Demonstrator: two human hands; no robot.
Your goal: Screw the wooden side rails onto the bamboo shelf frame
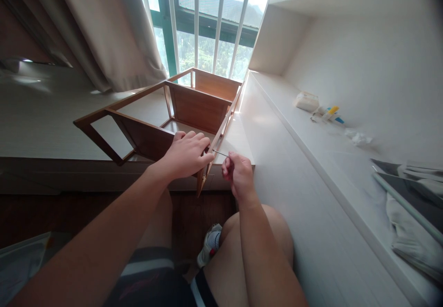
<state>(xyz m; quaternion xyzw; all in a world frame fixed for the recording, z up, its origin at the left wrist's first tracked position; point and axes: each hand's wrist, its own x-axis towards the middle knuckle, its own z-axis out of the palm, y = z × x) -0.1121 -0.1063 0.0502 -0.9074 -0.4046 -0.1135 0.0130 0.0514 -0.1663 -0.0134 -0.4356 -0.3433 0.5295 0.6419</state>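
A brown wooden frame point(194, 108), like a small shelf or table lying on its side, rests on a pale platform below the window. My left hand point(187, 154) lies over the frame's near corner, fingers curled against the wood. My right hand point(238, 174) is closed in a fist round a thin metal tool point(219, 152), probably a hex key, whose tip meets the frame's near leg just by my left fingertips.
A white desk ledge point(311, 145) runs along the right with a small white box point(307, 100), tubes point(330, 113) and crumpled paper. Folded cloth and a dark panel point(408, 191) lie far right. A curtain point(114, 30) hangs left of the barred window. My knees are below.
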